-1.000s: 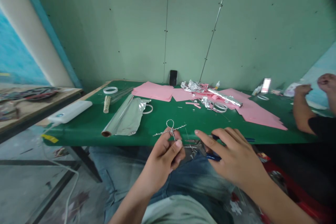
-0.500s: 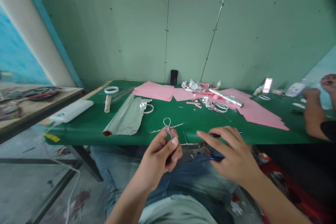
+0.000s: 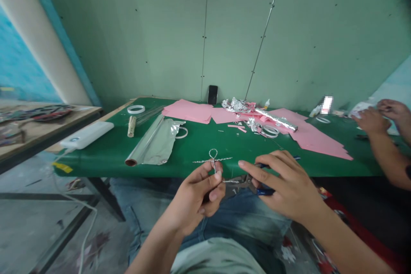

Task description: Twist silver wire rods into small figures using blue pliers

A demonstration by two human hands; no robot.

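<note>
My left hand (image 3: 195, 195) pinches a twisted silver wire figure (image 3: 213, 160), which has a small loop on top and a straight crossbar. My right hand (image 3: 282, 184) closes around the blue handles of a pair of pliers (image 3: 247, 182). Their metal jaws sit just right of my left hand, and a thin wire runs from the figure towards them. I cannot tell whether the jaws grip that wire. Both hands are held over my lap, just in front of the green table's near edge (image 3: 167, 171).
On the table lie a roll of aluminium foil (image 3: 150, 145), pink paper sheets (image 3: 188, 111), crumpled foil (image 3: 237, 105), a white power bank (image 3: 86, 135) and a black phone (image 3: 212, 94). A co-worker's hands (image 3: 374, 120) work at the right end.
The wire figure has swung more upright, and my hands have come closer together. The pliers' jaws now sit nearer the wire. The co-worker's hands have moved left, towards a white object.
</note>
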